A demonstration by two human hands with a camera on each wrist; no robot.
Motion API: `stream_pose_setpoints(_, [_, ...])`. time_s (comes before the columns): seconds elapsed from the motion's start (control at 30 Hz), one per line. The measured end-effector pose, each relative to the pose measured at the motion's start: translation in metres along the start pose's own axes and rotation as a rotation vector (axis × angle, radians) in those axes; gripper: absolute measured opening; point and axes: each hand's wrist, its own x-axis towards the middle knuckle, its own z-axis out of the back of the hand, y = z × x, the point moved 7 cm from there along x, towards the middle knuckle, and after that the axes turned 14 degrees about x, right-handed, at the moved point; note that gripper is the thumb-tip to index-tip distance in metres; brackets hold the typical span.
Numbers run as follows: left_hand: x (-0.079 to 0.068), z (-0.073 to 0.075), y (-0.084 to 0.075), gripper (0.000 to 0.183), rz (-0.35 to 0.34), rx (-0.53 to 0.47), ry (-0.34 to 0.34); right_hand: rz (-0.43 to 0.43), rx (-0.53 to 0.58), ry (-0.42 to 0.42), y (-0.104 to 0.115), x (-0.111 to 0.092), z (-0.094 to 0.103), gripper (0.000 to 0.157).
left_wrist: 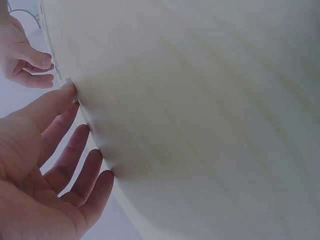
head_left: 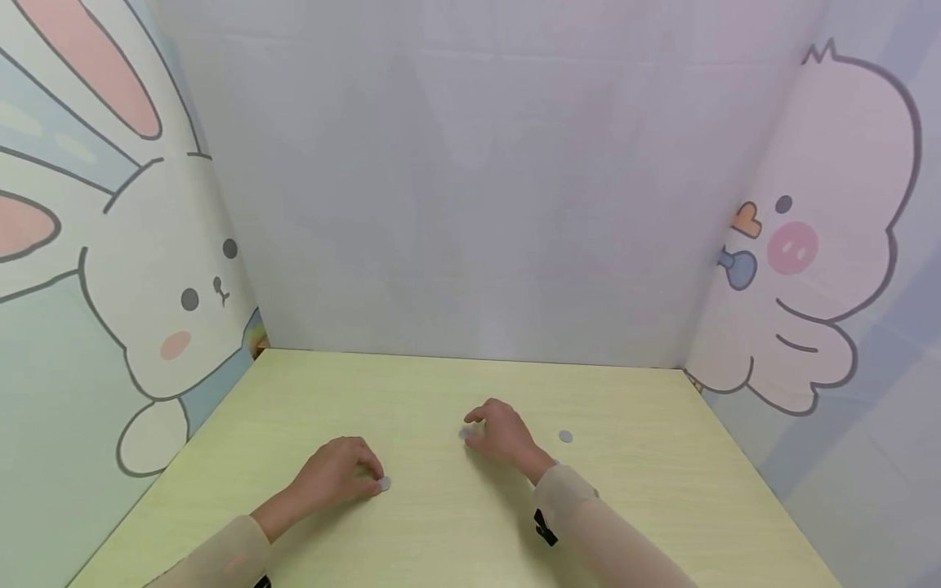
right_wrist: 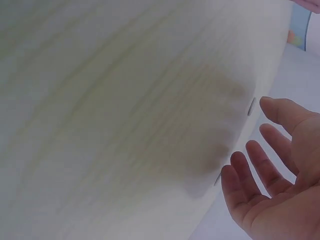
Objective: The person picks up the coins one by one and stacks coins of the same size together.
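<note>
My left hand point(head_left: 336, 474) is low over the table, left of the middle. Its thumb and index finger pinch a small flat grey disc point(head_left: 385, 483) at the tabletop; the left wrist view shows part of the disc point(left_wrist: 76, 95) at the thumb tip. Farther back, my right hand point(head_left: 503, 433) hovers around a second grey disc point(head_left: 465, 434), fingers spread and loosely bent. In the right wrist view a gap separates the thumb from the nearby disc point(right_wrist: 251, 106). A third grey disc point(head_left: 565, 436) lies to the right of this hand.
The pale yellow wooden table point(head_left: 412, 400) is bounded by a plain light curtain point(head_left: 470, 204) behind. Side curtains carry a cartoon rabbit point(head_left: 162, 286) at left and a pale cartoon figure point(head_left: 831, 212) at right. A small grey edge point(head_left: 556, 463) shows beside my right wrist, mostly hidden.
</note>
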Motion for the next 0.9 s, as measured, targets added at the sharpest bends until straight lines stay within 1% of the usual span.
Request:
stream_pose_setpoints(0.17, [-0.0001,-0.0010,0.0001,0.010,-0.001,0.002,0.002,-0.013,0.001,0.014,-0.0061,0.0014,-0.0025,0.025])
stream_pose_setpoints(0.23, [-0.0002,-0.0011,0.0002,0.010,-0.006,0.002,0.001,-0.003,-0.007,0.021,-0.0070,0.0023,-0.0042,0.024])
stream_pose_setpoints(0.43, [-0.0002,-0.0008,0.0012,0.010,0.003,0.008,0.002,0.000,-0.044,0.044,-0.0041,0.0053,-0.0067,0.021])
stream_pose_setpoints(0.63, [-0.0001,-0.0008,0.0017,0.010,0.017,-0.003,0.001,0.000,-0.050,0.041,-0.0046,0.0067,-0.0072,0.015])
stream_pose_setpoints(0.9, [-0.0006,-0.0004,0.0012,0.010,0.004,-0.011,0.000,0.016,-0.070,0.035,-0.0054,0.0069,-0.0073,0.010])
